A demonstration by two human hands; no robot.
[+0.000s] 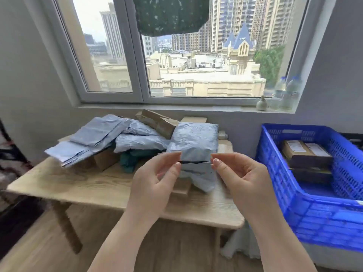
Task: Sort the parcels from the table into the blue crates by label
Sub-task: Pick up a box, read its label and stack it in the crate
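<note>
**Grey parcel up in both hands**

Got a grey poly parcel (193,143) lifted over the wooden table (84,185), front-right part. My left hand (157,185) pinches its lower left corner w/ thumb + forefinger, other fingers loosely curled. My right hand (241,177) pinches the lower right corner the same way. Parcel is roughly upright, plain side toward me; can't see a label.

Rest of the pile (110,138) sits further back on the table: grey mailers, brown boxes, something teal under them. Blue crate (306,216) stands just right of the table, w/ cardboard parcels (306,152) already inside.
</note>
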